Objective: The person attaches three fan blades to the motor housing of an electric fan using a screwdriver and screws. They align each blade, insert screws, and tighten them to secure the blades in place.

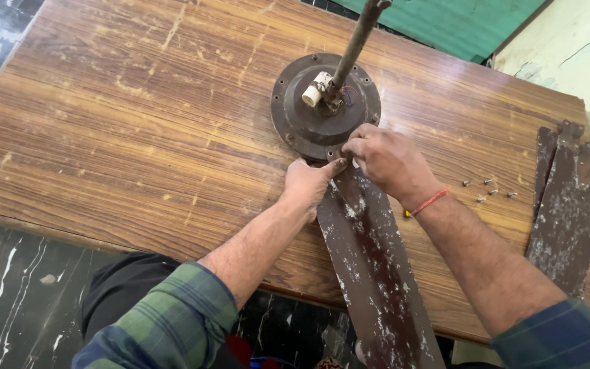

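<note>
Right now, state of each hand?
Left hand: closed, thumb pressing the root of the brown fan blade beside the motor housing.
Right hand: fingers curled at the blade's root; what they pinch cannot be told.

The fan blade (377,266) and rod (356,41) run past the picture's edges.

Your table (104,137) fills most of the frame. On it, upper centre, sits the fan motor (322,109), its rod (353,48) rising toward the top edge. One fan blade (377,266) runs from the motor's lower rim down past the table's near edge. At right lie the spare blades (568,205); the screws (489,188) lie between them and your right hand (387,160). Your left hand (308,183) touches the blade's upper end, left of the right hand.
</note>
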